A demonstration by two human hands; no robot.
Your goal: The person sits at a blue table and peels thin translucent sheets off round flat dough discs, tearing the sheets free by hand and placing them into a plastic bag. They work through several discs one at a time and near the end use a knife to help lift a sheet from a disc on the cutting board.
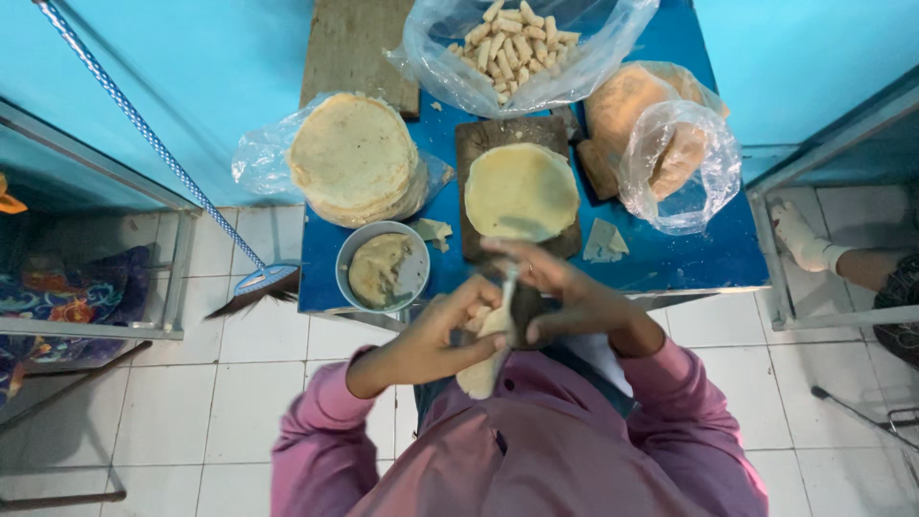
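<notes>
Pale, soft dough wrapper sits half-folded between my left hand and right hand, both closed around it above the blue tabletop, finished rolls bagged, stacked round wrappers unfilled.

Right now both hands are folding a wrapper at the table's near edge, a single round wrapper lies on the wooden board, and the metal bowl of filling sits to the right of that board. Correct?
Not quite. The head view shows the metal bowl of filling to the left of the wooden board, below the stack of wrappers. The rest holds: the left hand and right hand fold a wrapper, and a single round wrapper lies on the board.
</notes>
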